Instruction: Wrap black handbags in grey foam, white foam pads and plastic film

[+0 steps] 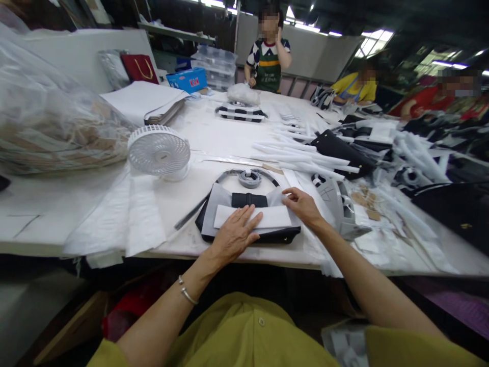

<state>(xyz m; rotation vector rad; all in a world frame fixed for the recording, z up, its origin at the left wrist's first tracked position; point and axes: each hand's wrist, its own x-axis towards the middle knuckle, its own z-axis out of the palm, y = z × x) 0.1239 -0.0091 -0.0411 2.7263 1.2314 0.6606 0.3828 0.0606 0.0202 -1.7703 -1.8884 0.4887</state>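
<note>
A black handbag [284, 235] lies flat at the table's near edge, with a translucent grey wrapping sheet [209, 216] over its front. A strip of white foam [273, 216] rests across the sheet, below the bag's black flap strap [260, 200]. My left hand [235, 232] lies flat on the foam strip, fingers stretched out. At the upper right corner of the bag, my right hand [300, 204] pinches the wrapping sheet's edge between thumb and fingers. Behind the bag sits a coiled, wrapped strap [249, 178], within the arch of the handle.
A white fan [159, 153] stands left of the bag, beside white plastic bags [145, 216]. To the right are a grey tape dispenser [336, 204], white foam rolls [305, 153] and black bag pieces [342, 153]. A large clear sack [57, 112] fills the far left. Several people work beyond.
</note>
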